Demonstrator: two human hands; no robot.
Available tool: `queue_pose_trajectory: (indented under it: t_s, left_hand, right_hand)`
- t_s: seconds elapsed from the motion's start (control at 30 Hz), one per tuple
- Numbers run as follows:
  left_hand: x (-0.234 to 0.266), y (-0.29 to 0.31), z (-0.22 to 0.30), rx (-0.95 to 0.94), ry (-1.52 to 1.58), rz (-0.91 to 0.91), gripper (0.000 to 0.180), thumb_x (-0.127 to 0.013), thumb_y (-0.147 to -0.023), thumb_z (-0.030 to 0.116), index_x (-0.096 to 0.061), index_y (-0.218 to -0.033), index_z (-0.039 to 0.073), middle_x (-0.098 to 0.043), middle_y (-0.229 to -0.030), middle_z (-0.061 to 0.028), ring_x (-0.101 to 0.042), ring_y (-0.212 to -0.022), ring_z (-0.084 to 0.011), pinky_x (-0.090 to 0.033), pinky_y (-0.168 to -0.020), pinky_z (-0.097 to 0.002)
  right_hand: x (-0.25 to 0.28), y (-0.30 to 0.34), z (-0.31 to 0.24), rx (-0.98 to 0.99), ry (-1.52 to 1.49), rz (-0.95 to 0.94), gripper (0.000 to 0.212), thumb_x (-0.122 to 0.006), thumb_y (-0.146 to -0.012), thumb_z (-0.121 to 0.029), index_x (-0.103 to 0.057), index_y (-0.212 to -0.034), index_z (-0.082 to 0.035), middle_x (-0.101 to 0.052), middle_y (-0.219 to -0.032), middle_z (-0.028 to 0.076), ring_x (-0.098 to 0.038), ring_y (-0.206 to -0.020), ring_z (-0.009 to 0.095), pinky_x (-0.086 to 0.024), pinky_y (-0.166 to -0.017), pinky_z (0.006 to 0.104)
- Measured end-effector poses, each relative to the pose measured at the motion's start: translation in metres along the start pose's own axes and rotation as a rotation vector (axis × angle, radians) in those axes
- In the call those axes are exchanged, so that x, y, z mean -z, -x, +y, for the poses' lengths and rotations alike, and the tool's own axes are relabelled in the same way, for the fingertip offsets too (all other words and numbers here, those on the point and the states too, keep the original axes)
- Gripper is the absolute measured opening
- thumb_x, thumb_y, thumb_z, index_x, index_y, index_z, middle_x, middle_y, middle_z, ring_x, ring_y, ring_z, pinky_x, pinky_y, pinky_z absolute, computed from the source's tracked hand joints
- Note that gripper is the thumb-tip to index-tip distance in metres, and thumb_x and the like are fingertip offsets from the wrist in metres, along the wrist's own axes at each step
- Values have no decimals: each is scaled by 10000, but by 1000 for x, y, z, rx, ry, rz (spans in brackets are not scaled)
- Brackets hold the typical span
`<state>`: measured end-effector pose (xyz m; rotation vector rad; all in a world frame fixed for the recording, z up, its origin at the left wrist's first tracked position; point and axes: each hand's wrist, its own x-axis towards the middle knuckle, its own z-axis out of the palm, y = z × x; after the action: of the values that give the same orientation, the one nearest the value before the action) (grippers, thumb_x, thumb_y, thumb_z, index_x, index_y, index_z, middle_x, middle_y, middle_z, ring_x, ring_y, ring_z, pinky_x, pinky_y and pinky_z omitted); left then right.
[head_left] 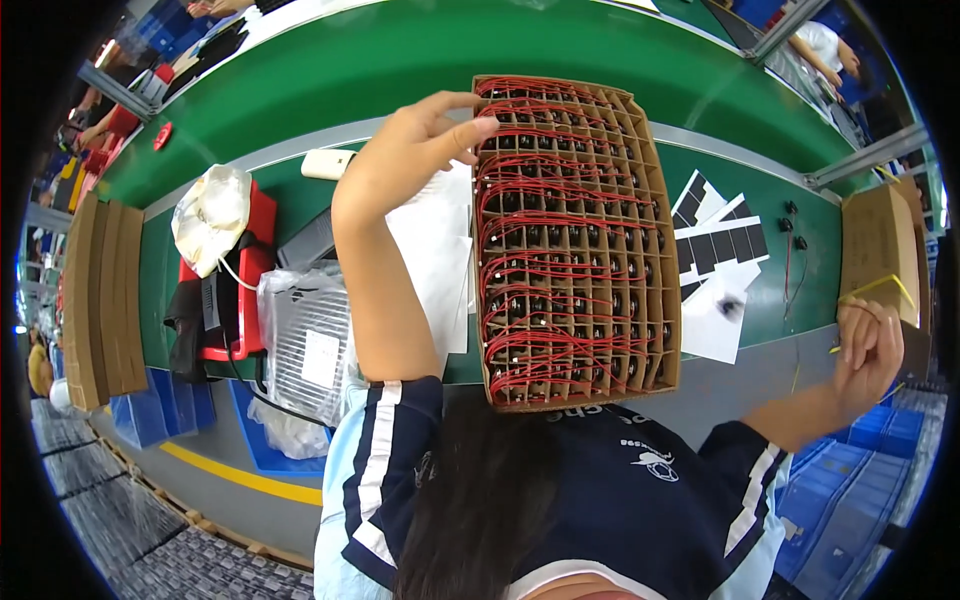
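Brown cardboard grid box (643, 130) sits on green bench (825, 250), dividers apparently separating black round parts (531, 236) with red wires (530, 187); left hand (425, 145), fingers parted, at its far-left corner, perhaps steadying; right hand (868, 345) curled by thin yellow strip (896, 280), grip unclear.

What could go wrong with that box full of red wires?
A wire might snag: the left hand is right at a corner of the box, beside the red wires.

The wires could also tangle, since they lie looped across many little compartments.

And the box might tip if bumped, because its near end seems to stick out past the edge of the table, though this view can't prove it.
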<state>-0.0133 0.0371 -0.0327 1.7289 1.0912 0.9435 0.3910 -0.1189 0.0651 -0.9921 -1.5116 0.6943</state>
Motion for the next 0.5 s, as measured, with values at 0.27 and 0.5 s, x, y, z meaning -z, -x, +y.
queue_pose_trajectory:
  t_s: [0.27,0.5]
  left_hand:
    - [2,-1,-6,141,-2,-10,565,-540,-818,370,-443,-1147,-79,-604,-895,-165,-616,-724,-180,-449,-618,-255]
    - [-27,-16,-10,145,80,-109,442,-536,-836,278,-456,-1142,-31,-604,-842,-148,-593,-682,-146,-453,-612,-233]
  right_hand:
    - [151,-4,92,-398,1019,472,352,-494,-865,-268,-519,-637,0,-413,-469,7,-394,-450,76,-303,-449,217]
    - [265,-9,131,-242,1028,743,361,-505,-856,-320,-584,-704,-3,-499,-574,13,-457,-519,79,-368,-495,223]
